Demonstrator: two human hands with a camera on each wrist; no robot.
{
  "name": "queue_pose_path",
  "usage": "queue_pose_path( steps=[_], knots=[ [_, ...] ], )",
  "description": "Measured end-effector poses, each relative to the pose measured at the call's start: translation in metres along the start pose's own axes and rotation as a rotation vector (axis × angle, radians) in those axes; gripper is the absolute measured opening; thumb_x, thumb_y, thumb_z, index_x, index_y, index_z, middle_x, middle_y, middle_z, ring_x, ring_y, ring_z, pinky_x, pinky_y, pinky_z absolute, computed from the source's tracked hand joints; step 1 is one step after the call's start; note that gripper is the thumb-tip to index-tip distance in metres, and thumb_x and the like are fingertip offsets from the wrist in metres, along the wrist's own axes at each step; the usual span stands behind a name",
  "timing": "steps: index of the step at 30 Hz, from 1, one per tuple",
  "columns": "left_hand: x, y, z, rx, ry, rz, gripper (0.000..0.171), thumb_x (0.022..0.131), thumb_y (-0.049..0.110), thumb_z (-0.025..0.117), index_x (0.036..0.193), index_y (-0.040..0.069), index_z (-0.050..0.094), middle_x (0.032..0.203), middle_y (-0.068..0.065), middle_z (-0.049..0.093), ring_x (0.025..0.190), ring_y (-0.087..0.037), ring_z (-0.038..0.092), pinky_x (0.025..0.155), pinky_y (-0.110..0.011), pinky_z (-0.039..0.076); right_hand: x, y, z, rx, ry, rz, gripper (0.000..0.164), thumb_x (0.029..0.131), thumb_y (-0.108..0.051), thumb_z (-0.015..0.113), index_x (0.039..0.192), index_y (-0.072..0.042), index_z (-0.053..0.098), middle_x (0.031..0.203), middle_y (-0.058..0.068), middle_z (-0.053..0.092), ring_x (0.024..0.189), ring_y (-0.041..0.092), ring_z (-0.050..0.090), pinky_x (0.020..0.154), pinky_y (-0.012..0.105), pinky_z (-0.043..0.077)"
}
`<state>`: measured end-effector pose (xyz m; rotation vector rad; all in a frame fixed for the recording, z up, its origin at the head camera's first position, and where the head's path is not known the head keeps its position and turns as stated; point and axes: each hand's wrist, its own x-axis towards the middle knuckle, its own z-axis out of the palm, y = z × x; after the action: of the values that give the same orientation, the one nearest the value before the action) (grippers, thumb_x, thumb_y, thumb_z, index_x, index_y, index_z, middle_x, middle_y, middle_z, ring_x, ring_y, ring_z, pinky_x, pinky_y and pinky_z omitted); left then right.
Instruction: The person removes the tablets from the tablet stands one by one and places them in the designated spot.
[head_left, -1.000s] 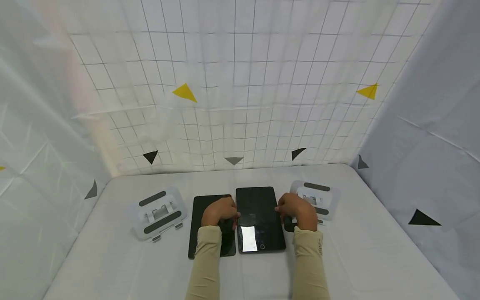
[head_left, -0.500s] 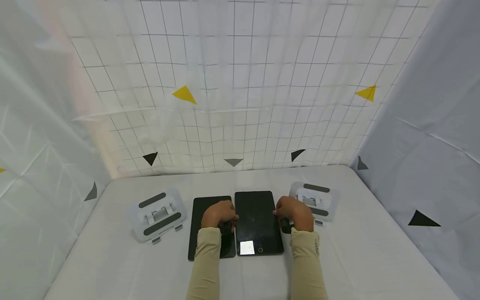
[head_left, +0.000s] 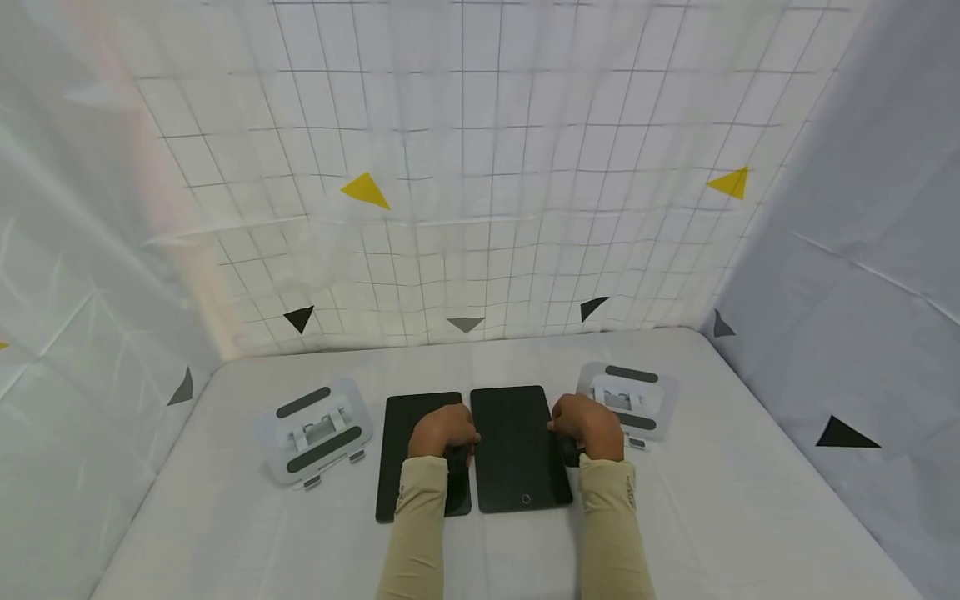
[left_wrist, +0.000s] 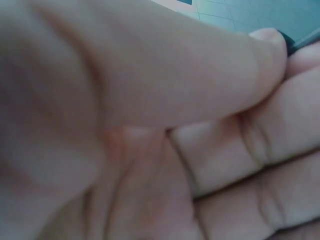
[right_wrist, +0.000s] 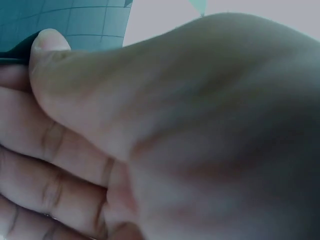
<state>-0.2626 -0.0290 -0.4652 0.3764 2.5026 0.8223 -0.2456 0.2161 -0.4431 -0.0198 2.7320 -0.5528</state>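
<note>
Two dark tablets lie side by side in the head view. My left hand (head_left: 444, 431) and right hand (head_left: 588, 425) pinch opposite long edges of the right-hand tablet (head_left: 517, 450), which has a round home button near its lower edge. The other tablet (head_left: 397, 454) lies flat on the table, partly hidden beneath my left hand and forearm. In the left wrist view the thumb (left_wrist: 270, 45) presses the dark tablet edge against the index finger. The right wrist view has the thumb (right_wrist: 47, 50) and index finger pinching the opposite dark edge.
A light grey folding stand (head_left: 318, 433) with dark pads lies on the left. Its twin, another stand (head_left: 632, 396), lies behind my right hand. The white-covered table (head_left: 240, 533) ends at a grid-printed back sheet (head_left: 465, 242).
The bright reflection on the held tablet has shrunk and gone, so its tilt has altered slightly. The tablet has shifted a little toward me, and both hands keep hold of it.
</note>
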Motion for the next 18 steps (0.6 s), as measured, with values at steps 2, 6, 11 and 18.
queue_pose_path(
  steps=[2,6,11,18],
  knots=[
    [-0.0002,0.0003,0.0002,0.002,0.004,-0.002,0.037,0.104,0.011,0.065,0.07,0.006,0.076,0.093,-0.007,0.074,0.055,-0.014,0.045,0.055,-0.03,0.039,0.0007,0.001,0.0009,-0.001,0.002,-0.005,0.025,0.102,-0.016,0.07,0.078,-0.008,0.072,0.069,0.004,0.06,0.058,0.021,0.056,0.055,0.032,0.044],
    [-0.0018,0.0013,0.0008,-0.002,0.006,-0.011,0.036,0.105,0.011,0.064,0.072,0.005,0.077,0.096,-0.008,0.074,0.058,-0.016,0.05,0.057,-0.03,0.04,0.0015,0.0016,0.0024,0.006,-0.006,0.01,0.021,0.102,-0.017,0.071,0.082,-0.009,0.074,0.073,0.004,0.062,0.06,0.022,0.056,0.056,0.033,0.044],
    [-0.0024,0.0012,0.0021,-0.008,0.001,-0.019,0.035,0.105,0.011,0.064,0.072,0.004,0.076,0.076,-0.006,0.071,0.06,-0.017,0.056,0.061,-0.032,0.044,0.0017,-0.0004,0.0021,0.011,-0.024,0.02,0.019,0.101,-0.016,0.072,0.083,-0.008,0.074,0.075,0.005,0.062,0.06,0.022,0.056,0.055,0.032,0.044],
    [-0.0004,0.0017,0.0033,0.014,0.029,-0.033,0.037,0.103,0.013,0.067,0.068,0.005,0.074,0.061,-0.005,0.066,0.061,-0.019,0.062,0.064,-0.033,0.049,0.0033,-0.0005,0.0021,0.0,-0.02,0.002,0.021,0.102,-0.015,0.071,0.083,-0.007,0.073,0.074,0.005,0.062,0.059,0.021,0.057,0.055,0.031,0.045]
  ],
)
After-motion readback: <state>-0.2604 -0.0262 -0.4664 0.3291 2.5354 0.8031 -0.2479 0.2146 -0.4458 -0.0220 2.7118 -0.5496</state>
